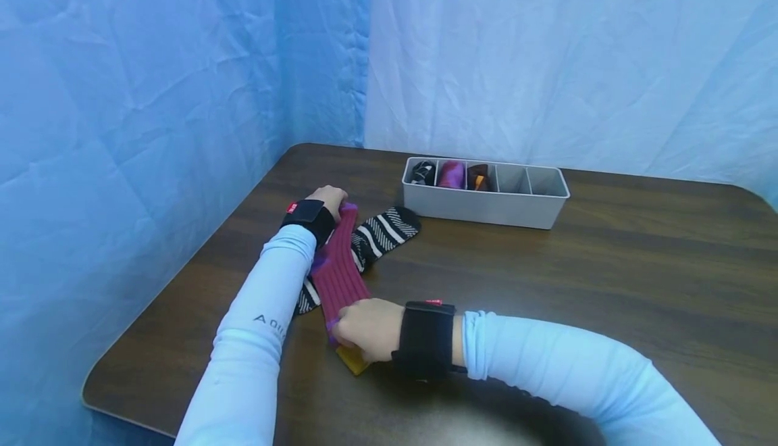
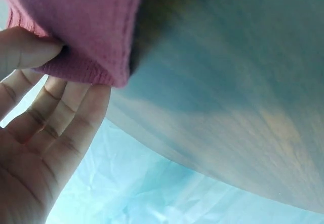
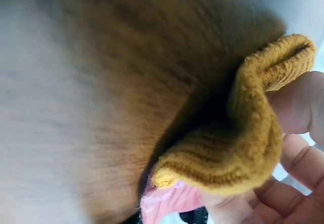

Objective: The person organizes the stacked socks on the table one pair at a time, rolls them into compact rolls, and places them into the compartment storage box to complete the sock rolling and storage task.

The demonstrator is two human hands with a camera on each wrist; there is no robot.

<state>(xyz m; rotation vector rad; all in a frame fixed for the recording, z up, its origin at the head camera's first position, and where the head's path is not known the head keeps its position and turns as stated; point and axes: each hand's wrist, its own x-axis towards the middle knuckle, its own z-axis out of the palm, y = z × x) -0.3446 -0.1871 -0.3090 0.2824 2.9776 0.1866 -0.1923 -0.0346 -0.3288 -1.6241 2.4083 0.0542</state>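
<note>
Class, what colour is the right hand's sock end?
Mustard yellow sock end, clearest in the right wrist view.

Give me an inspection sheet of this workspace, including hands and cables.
Surface: dark wood-grain table with rounded corners.
Job's things: maroon ribbed sock, lying across a black-and-white patterned sock; gray divided organizer, bundled fabric pieces in its three left compartments.
Clutter: nothing seen.
Hands: left hand pinches the maroon sock's far end; right hand grips mustard ribbed knit at its near end.
Cables: nothing seen.
Surroundings: blue fabric sheets left of and behind the table.
</note>
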